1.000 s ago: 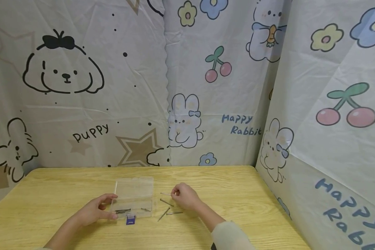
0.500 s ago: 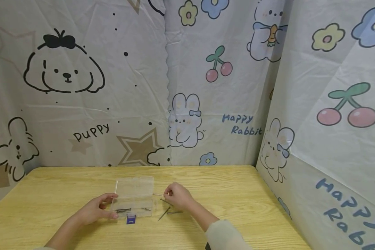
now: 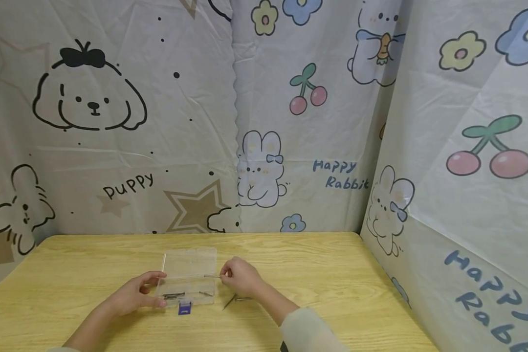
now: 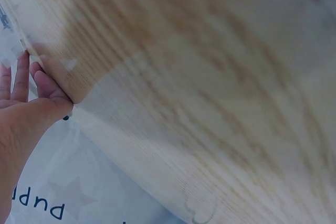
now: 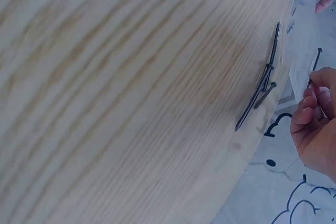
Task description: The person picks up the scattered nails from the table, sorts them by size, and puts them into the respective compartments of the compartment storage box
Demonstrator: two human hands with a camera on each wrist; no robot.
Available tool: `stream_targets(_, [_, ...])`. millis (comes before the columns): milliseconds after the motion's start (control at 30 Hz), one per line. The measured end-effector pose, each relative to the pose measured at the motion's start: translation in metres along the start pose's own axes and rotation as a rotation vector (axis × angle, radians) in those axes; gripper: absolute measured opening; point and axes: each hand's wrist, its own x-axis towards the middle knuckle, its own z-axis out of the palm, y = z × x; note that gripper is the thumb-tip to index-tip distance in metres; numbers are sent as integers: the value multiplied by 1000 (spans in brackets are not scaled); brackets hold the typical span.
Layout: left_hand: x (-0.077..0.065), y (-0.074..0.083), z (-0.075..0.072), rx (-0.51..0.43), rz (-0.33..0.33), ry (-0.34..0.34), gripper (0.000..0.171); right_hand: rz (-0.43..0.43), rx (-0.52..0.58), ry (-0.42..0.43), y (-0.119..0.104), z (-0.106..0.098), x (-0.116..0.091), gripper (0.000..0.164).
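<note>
A clear plastic box (image 3: 189,261) with its lid raised lies on the table. My left hand (image 3: 134,295) grips the box's left side, thumb near the front corner and fingers farther back. Dark nails (image 3: 174,296) lie in the front left part of the box, and a smaller one (image 3: 205,294) lies farther right. Between thumb and fingers, my right hand (image 3: 241,277) pinches a long nail (image 3: 210,276), its free end over the box's right part. The right wrist view shows this nail's head (image 5: 319,50) pointing away from the fingers. The left wrist view barely shows the box.
Several loose nails (image 5: 257,98) lie crossed on the wooden table (image 3: 325,274), right of the box and partly behind the right forearm in the head view. A purple latch (image 3: 184,308) sticks out at the box's front. Printed cloth (image 3: 114,161) hangs behind the table.
My right hand has moved left with the pinched nail, from beside the box to its right edge. The left hand has kept its place on the box.
</note>
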Motion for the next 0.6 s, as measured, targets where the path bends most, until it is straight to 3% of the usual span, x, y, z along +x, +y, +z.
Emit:
stream_targets(300, [1,-3,0,-12,-11,-4,74,-53,-61,-4,-14,4,4,10])
stream_targets(600, [0,-3,-1,-18,2,-6,74,-75,-33,-10,-20,12,7,10])
